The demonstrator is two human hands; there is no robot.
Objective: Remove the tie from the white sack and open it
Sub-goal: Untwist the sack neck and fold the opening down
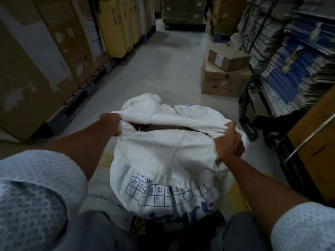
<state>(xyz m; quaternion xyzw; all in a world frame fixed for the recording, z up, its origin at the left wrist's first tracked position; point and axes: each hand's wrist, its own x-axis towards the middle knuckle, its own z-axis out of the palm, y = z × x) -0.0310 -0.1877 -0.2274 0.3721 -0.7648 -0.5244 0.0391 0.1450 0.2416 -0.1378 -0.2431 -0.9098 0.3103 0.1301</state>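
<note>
Dim aisle, grey concrete floor (163, 73), tall cartons (54, 51), stacked boxes (224, 78)

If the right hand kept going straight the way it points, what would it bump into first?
Probably the sack rim bunched in its own fist; the right hand points up the aisle. Past that, likely bare floor, though depth is unclear.

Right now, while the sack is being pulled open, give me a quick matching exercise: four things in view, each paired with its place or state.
Things:
1. left hand
2. right hand
3. white sack
4. two stacked cardboard boxes

States:
A. on the floor, beyond the sack to the right
B. grips the mouth's right end
C. mouth stretched open
D. grips the mouth's left end

Pairs: 1-D, 2-B, 3-C, 4-A
</note>
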